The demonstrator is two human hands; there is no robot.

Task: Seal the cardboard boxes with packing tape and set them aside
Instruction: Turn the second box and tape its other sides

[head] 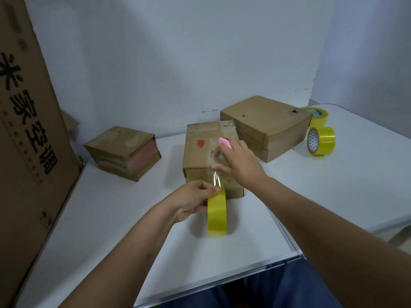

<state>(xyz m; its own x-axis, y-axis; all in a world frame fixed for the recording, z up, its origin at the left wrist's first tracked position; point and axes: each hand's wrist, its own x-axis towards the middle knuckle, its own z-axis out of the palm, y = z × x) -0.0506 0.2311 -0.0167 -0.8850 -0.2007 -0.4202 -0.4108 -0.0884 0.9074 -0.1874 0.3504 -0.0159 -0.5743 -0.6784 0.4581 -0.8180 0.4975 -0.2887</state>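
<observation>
A small cardboard box [201, 150] with red marks on top stands at the middle of the white table [111, 218]. My left hand [194, 197] grips a yellow tape roll [216, 215] just in front of the box. A clear strip of tape [216, 180] runs from the roll up to the box's front top edge. My right hand [236, 162] rests on the box top and holds a small pink cutter [224, 143], with a finger pressing the tape at the edge.
A flat cardboard box [123, 152] lies to the left and a larger one [264, 126] behind at the right. Two more yellow tape rolls [321, 141] stand beside the larger box. A tall printed carton [29, 130] fills the left side. The table's front edge is near my lap.
</observation>
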